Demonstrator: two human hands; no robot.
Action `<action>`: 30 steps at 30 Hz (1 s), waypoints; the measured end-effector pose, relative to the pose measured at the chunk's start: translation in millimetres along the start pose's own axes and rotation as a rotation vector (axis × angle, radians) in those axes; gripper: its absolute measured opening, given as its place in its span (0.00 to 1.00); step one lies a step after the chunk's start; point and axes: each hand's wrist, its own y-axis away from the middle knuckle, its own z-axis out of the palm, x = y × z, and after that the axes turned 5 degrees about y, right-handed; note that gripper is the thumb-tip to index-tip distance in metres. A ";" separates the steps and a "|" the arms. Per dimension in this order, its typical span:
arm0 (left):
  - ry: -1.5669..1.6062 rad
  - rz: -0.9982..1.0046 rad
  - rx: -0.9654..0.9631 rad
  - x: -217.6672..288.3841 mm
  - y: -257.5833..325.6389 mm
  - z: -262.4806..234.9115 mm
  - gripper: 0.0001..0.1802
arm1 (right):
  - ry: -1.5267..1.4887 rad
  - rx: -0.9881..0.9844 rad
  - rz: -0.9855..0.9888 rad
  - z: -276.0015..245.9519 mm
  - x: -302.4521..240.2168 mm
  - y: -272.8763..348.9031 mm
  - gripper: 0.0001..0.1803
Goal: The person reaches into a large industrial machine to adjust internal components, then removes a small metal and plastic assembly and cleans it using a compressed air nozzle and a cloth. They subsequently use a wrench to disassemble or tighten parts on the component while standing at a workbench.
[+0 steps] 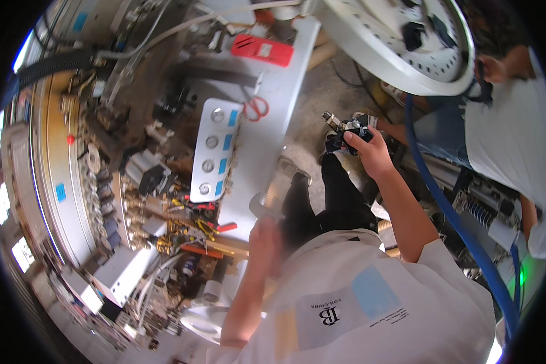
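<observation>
Metal part (346, 128), right of centre, gripped in right hand (370, 151) over bare floor. Left hand (266, 238) blurred, closed round curved metal handle (262, 209) by grey panel (215, 150). Could have dropped if grip slackened; nothing beneath to catch it.

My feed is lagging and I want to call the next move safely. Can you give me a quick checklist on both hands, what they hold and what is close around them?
1. Right hand has a firm grip on the small black-and-metal part: ok, fingers closed round it.
2. Left hand holds the grey curved handle: cannot tell, the hand is blurred.
3. Red-handled scissors out of the way: ok, lying on the grey panel, apart from both hands.
4. Blue hose clear of the right arm: ok, beside it, not touching.
5. Space free of the other person: not ok, close to the right hand.
</observation>
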 end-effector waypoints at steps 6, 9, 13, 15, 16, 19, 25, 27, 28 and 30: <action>-0.027 -0.109 -0.184 62.1 -21.2 46.7 0.16 | -0.027 0.103 -0.207 -61.6 -36.2 55.8 0.12; -0.030 -0.113 -0.317 88.2 -30.8 74.1 0.12 | -0.080 0.200 -0.247 -83.9 -50.9 78.1 0.12; 0.037 -0.063 -0.613 155.4 -18.2 116.0 0.14 | -0.029 0.264 -0.280 -111.6 -61.4 95.9 0.14; 0.107 -0.081 -0.719 169.0 -5.7 135.0 0.17 | 0.014 0.277 -0.308 -129.2 -63.5 101.4 0.14; 0.145 -0.089 -0.769 170.5 -2.6 142.5 0.18 | 0.037 0.281 -0.322 -137.2 -64.0 103.5 0.13; -0.230 -0.135 -0.690 144.6 -21.4 166.1 0.18 | -0.061 0.320 -0.338 -154.7 -65.2 95.9 0.14; -0.800 0.489 -0.508 143.5 -25.9 214.2 0.15 | -0.086 0.389 -0.281 -170.6 -81.5 85.9 0.15; -0.888 0.484 -0.458 167.1 -19.7 233.1 0.15 | -0.122 0.393 -0.274 -171.8 -82.9 81.4 0.14; -0.914 0.478 -0.444 174.2 -19.9 239.7 0.16 | -0.133 0.386 -0.269 -173.4 -82.9 79.1 0.13; -0.957 0.474 -0.443 188.5 -23.7 249.8 0.16 | -0.149 0.387 -0.255 -174.8 -86.8 73.9 0.13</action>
